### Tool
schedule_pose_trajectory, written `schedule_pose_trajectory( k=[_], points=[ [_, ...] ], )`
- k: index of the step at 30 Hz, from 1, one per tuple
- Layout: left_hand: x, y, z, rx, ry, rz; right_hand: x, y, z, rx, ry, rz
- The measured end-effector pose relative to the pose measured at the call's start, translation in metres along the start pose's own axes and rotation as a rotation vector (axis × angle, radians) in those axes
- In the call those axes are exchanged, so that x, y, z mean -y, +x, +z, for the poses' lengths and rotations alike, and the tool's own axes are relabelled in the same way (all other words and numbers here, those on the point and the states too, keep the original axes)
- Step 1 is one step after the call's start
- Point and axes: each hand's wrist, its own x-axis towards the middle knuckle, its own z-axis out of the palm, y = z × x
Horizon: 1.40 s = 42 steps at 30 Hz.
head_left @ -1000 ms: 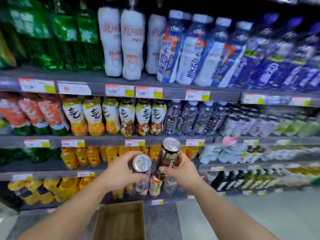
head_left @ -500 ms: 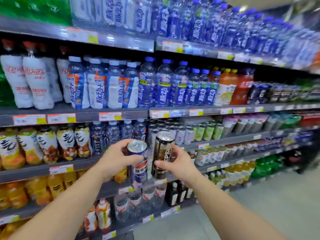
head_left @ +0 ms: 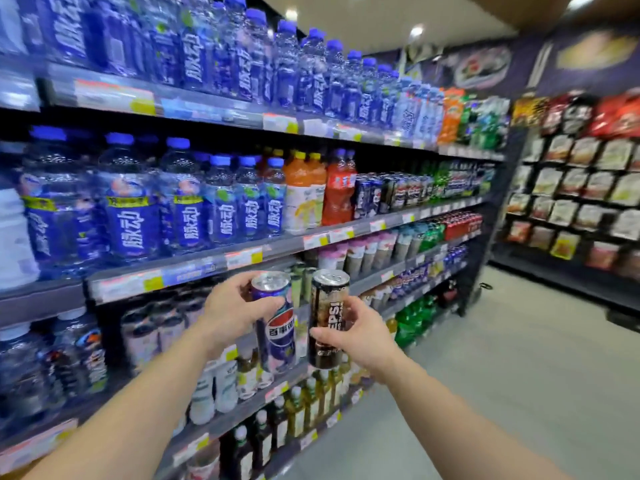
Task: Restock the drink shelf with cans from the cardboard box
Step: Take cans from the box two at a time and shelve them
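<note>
Before the drink shelves, the left hand (head_left: 235,311) wraps its fingers around a blue Pepsi can (head_left: 275,327); the right hand (head_left: 356,336) grips a black Pepsi can (head_left: 327,318). Carrying step: next, reach the Pepsi can row (head_left: 391,194) further along, upper right.

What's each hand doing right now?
Left hand: closed around the blue Pepsi can.
Right hand: closed around the black Pepsi can.
</note>
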Motion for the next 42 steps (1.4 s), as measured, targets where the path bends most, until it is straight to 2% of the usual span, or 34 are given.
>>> schedule_pose_trajectory(
  k=[8,17,20,24,30,35,42],
  points=[
    [0.001,0.145,0.099,0.197,-0.069,0.067,-0.024,0.104,-0.092,-0.182,-0.047,0.03],
    [0.01,0.244,0.224,0.317,-0.051,0.077,-0.098,0.19,-0.192,-0.286,0.042,0.121],
    [0.016,0.274,0.272,0.289,-0.02,0.093,-0.124,0.223,-0.237,-0.246,0.044,0.101],
    [0.025,0.316,0.335,0.16,-0.024,0.054,-0.157,0.278,-0.301,-0.172,0.085,0.093],
    [0.023,0.364,0.387,0.018,-0.046,0.01,-0.161,0.351,-0.363,-0.055,0.047,0.014],
    [0.028,0.404,0.398,-0.074,0.009,0.003,-0.169,0.412,-0.378,-0.014,0.093,-0.057],
    [0.033,0.458,0.396,-0.154,0.069,0.038,-0.169,0.483,-0.367,0.079,0.124,-0.064]
  ],
)
